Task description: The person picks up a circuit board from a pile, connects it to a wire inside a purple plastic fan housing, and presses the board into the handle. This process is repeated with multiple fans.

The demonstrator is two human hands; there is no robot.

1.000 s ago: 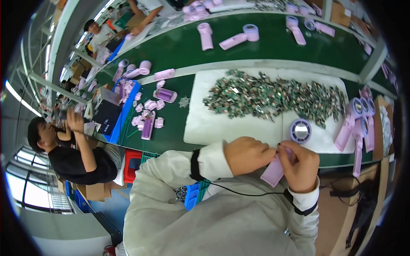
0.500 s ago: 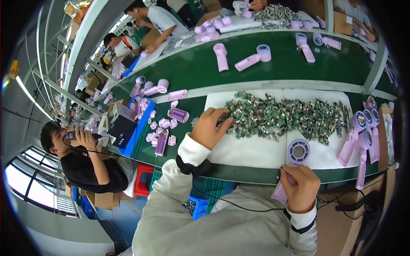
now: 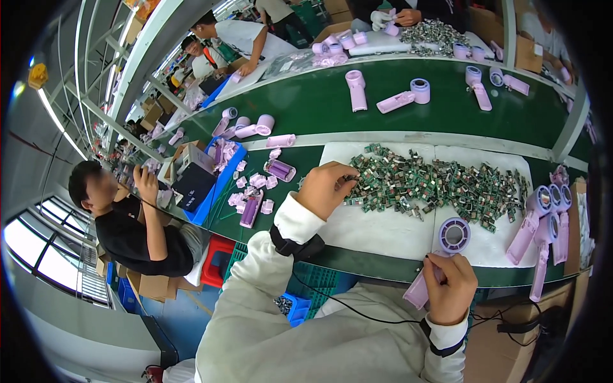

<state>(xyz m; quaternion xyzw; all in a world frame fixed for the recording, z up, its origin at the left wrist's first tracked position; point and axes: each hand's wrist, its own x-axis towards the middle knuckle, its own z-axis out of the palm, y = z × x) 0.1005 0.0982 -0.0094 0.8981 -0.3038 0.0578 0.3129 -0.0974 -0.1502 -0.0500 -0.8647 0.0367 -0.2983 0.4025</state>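
Observation:
At the left end of a heap of small green circuit boards (image 3: pixel 440 185), my left hand (image 3: pixel 322 190) has thumb and forefinger pinched together on a circuit board, mostly hidden by the fingertips. My right hand (image 3: pixel 452 288) is closed around the handle of a pale purple handheld fan housing (image 3: pixel 417 292). Its round head (image 3: pixel 454 235), with a darker purple ring, points away from me over the near edge of the white sheet (image 3: pixel 377 237). The right fingers cover part of the handle.
Several fan housings (image 3: pixel 543 223) stand bunched at the right. Left of the sheet lie purple casings (image 3: pixel 251 209) and small pink parts, beside a blue tray (image 3: pixel 220 182). Beyond a metal rail, more housings (image 3: pixel 355 90) lie on a green belt. A co-worker (image 3: pixel 140 223) sits at the left.
My left hand's fingers have drawn together into a pinch at the heap's edge. My right hand still holds the fan housing. The whole view has shifted slightly.

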